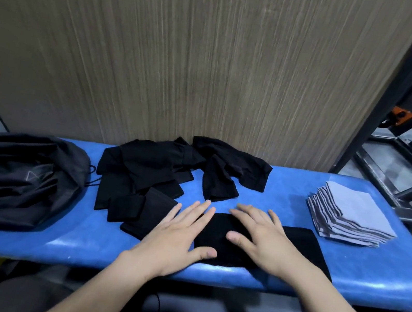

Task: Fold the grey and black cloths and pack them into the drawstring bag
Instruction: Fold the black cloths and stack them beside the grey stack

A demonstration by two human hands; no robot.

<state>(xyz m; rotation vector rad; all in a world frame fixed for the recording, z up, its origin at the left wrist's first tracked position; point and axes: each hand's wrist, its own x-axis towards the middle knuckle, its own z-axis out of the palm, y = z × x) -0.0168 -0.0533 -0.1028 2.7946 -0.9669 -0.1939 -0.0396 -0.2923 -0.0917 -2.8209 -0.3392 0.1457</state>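
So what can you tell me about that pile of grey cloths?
The grey cloths sit in one neat stack of folded squares, light grey and soft-looking, with layered edges showing down the near side. The stack rests on the blue bench toward its right end, turned a bit cornerwise. Neither hand touches it, and it lies apart from the black cloths.
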